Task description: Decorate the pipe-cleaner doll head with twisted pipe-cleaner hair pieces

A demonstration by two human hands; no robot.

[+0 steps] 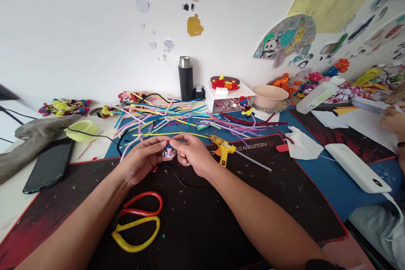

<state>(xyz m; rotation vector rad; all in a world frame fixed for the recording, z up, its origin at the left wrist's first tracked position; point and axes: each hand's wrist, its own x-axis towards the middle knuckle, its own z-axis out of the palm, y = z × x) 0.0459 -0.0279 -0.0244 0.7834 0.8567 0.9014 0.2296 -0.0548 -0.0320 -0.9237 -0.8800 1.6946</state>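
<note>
Between my two hands is a small doll head with a white painted face and blue and red on top. My left hand grips it from the left, thumb and fingers closed around its side. From the right, my right hand pinches its upper edge. Just beyond my right hand lies a yellow glue gun, a clear glue stick reaching out behind it. Scissors with one red and one yellow handle rest on the black mat below my left hand; my left forearm hides their blades.
Many coloured pipe cleaners spread across the back of the table. A black thermos, a white box and a beige bowl stand behind. A phone lies left; a white power bank and another person's hand are right.
</note>
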